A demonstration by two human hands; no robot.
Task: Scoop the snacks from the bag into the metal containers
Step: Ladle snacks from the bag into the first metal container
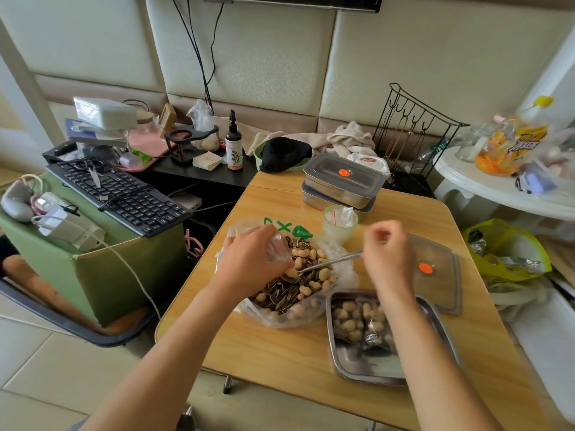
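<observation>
A clear plastic bag [281,318] of peanuts and sunflower seeds [289,290] lies open on the wooden table [280,353]. My left hand [249,262] grips the bag's rim and holds it open. My right hand [390,259] pinches the handle of a metal spoon [329,262] whose bowl is dipped among the snacks. An open metal container [351,365] at the near right holds some peanuts and seeds, partly hidden by my right forearm. Its lid [441,275] with an orange dot lies beside it.
Two stacked, lidded metal containers [342,185] stand at the table's far side, with a pale green cup [339,225] in front of them. A keyboard [121,194] rests on a green box to the left. A black wire rack [413,135] and a white side table [497,194] stand to the right.
</observation>
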